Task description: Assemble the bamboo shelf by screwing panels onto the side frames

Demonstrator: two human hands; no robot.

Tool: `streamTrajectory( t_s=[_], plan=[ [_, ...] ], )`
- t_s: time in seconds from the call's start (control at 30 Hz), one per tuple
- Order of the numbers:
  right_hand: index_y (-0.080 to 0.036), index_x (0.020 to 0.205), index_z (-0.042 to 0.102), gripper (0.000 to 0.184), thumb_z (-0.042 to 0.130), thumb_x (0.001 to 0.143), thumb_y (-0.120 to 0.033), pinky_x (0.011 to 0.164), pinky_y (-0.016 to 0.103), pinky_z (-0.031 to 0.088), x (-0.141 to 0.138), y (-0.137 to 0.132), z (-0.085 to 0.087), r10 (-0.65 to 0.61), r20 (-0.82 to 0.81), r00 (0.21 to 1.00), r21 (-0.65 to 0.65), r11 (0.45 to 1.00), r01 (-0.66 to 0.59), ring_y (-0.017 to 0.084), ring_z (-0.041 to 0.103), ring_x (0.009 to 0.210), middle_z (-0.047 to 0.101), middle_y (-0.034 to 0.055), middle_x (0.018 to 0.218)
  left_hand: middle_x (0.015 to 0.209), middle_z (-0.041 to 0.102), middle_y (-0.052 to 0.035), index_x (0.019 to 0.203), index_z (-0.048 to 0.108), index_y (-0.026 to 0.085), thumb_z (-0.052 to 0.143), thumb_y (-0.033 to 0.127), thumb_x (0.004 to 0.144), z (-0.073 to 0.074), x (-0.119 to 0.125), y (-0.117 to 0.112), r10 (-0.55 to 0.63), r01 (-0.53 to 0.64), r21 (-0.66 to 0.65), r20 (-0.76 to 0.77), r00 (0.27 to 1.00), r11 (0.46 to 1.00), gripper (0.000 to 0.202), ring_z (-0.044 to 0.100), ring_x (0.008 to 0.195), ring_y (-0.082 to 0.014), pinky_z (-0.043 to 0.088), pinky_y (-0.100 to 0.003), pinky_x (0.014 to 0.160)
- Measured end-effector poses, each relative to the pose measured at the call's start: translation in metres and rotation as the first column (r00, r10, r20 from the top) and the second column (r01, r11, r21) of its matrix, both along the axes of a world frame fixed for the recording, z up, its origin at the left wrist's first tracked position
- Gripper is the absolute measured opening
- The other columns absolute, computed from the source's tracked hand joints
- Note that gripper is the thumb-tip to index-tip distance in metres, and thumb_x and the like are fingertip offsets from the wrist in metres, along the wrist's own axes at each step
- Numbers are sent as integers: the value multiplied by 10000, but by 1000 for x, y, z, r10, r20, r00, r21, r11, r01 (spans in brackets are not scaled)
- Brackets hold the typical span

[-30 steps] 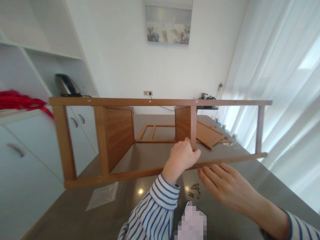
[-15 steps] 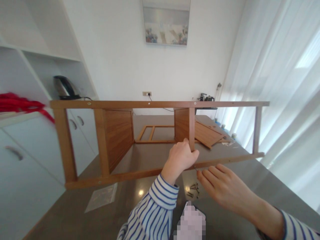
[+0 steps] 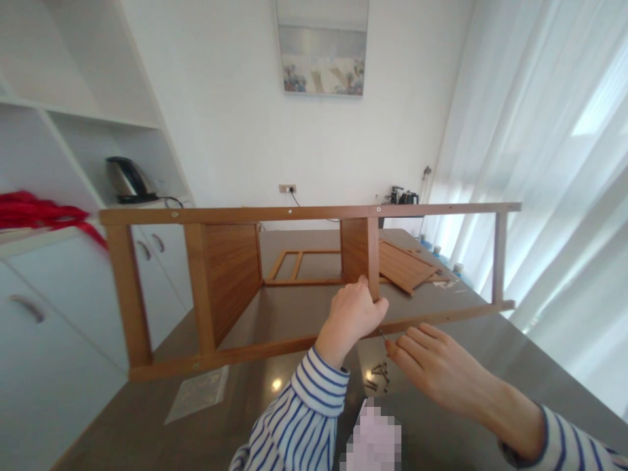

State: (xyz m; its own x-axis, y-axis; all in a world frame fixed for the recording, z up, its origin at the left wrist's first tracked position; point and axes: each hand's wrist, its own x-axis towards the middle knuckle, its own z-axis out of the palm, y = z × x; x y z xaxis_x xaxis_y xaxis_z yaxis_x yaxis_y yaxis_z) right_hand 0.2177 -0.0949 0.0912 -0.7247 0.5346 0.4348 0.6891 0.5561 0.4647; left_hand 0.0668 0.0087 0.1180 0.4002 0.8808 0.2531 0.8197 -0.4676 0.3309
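Observation:
A long wooden shelf frame (image 3: 294, 214) stands on its side on the grey table (image 3: 466, 405). My left hand (image 3: 352, 317) is closed round the foot of one upright post, where it meets the lower rail. My right hand (image 3: 426, 361) is just right of it, fingers together, pinching a small dark screw (image 3: 382, 336) whose tip is at the lower rail. A small heap of loose screws (image 3: 377, 376) lies on the table under my hands.
Another wooden frame (image 3: 299, 265) and a flat wooden panel (image 3: 405, 265) lie further back on the table. A clear plastic bag (image 3: 199, 392) lies at the front left. White cabinets (image 3: 59, 327) with a kettle (image 3: 125, 180) stand left; curtains (image 3: 549, 163) hang right.
The view has dipped slightly. My right hand has drawn a little down and left with the screw. My left hand keeps its grip on the post.

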Motion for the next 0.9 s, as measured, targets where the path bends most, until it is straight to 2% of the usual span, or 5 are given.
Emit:
streamTrajectory(
  t_s=[0.13, 0.3, 0.67, 0.8, 0.9],
  plan=[
    [-154, 931, 572, 130, 447, 954, -126, 669, 333, 335, 3, 2, -4, 27, -48, 998, -46, 998, -29, 175, 497, 683, 576, 25, 763, 945, 721, -130, 1027, 561, 183, 437, 377, 818, 0, 0, -1, 3, -3, -2, 1, 1000, 1000, 311, 693, 897, -293, 524, -354, 725],
    [-144, 918, 582, 145, 442, 948, -122, 651, 342, 330, 0, 0, -3, 7, -11, 1000, -4, 1000, -7, 179, 492, 661, 558, 15, 735, 945, 722, -133, 1028, 565, 179, 436, 382, 817, 2, 1, -2, -4, 4, -4, -1, 1000, 1000, 320, 693, 894, -293, 526, -349, 727],
    [-141, 920, 588, 162, 432, 961, -129, 642, 337, 314, 1, 1, -6, 27, -41, 999, 15, 1000, -26, 173, 484, 656, 565, 17, 712, 927, 719, -128, 1017, 556, 180, 433, 383, 821, 2, 0, -2, -14, 14, -3, -1, 1000, 1000, 307, 694, 880, -295, 526, -351, 713],
    [-151, 883, 590, 186, 426, 968, -133, 646, 337, 320, 1, -3, 1, 39, -29, 999, -8, 999, -39, 166, 488, 654, 579, 18, 716, 937, 718, -122, 1053, 551, 189, 440, 385, 829, 1, 0, -1, -7, 7, -16, -15, 1000, 1000, 318, 693, 891, -284, 524, -344, 720],
    [-143, 932, 602, 195, 413, 980, -145, 655, 340, 336, 4, -12, 11, 95, -42, 995, -39, 995, -97, 162, 504, 668, 609, 31, 750, 975, 716, -135, 1081, 553, 180, 435, 402, 841, -1, -1, 2, -4, 3, -18, -25, 1000, 1000, 348, 690, 919, -294, 525, -359, 744]
  ],
)
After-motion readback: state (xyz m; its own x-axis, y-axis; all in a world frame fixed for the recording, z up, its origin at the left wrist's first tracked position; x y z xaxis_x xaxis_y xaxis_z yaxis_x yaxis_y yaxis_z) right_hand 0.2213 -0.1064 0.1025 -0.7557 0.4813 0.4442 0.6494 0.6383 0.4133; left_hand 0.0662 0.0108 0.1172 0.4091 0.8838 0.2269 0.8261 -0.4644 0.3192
